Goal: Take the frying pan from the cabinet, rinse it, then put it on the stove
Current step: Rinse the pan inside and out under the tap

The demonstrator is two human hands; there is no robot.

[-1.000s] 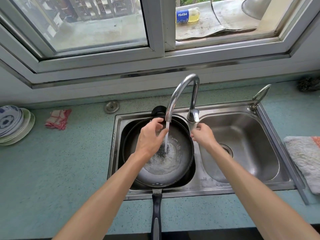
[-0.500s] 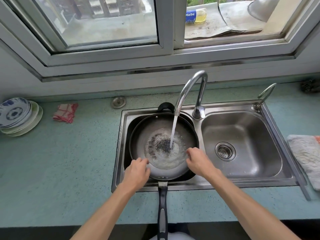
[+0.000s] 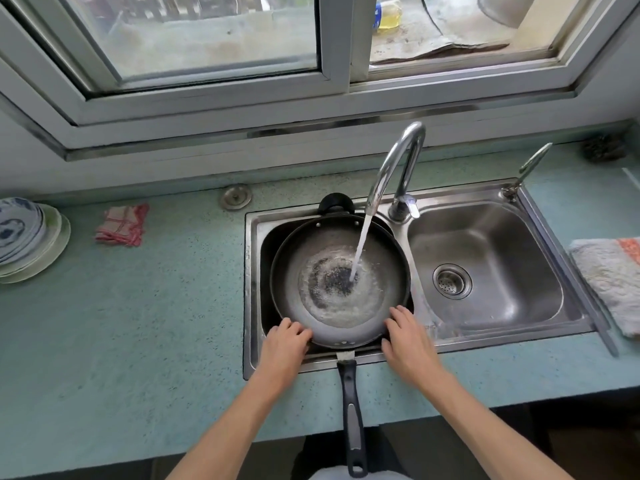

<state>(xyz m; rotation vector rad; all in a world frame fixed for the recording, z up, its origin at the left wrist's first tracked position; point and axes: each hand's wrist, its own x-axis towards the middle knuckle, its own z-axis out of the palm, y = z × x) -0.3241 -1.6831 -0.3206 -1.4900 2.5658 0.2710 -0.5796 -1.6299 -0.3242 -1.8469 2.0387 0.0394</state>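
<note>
A dark frying pan (image 3: 298,268) lies flat in the left basin of the steel sink (image 3: 485,190). Its black handle (image 3: 351,410) sticks out over the counter edge towards me. Water runs from the curved faucet (image 3: 398,161) into the pan's middle and pools there. My left hand (image 3: 282,351) grips the pan's near rim left of the handle. On the other side of the handle, my right hand (image 3: 407,341) holds the near rim.
The right basin (image 3: 502,237) has an open drain. Stacked plates (image 3: 24,233) and a red checked cloth (image 3: 121,225) sit on the counter at left. A grey towel (image 3: 613,278) lies at right, a scouring pad (image 3: 602,148) at the back right.
My left hand left the water stream and my right hand left the faucet base. Both came down to the pan's near rim, and water keeps filling the pan.
</note>
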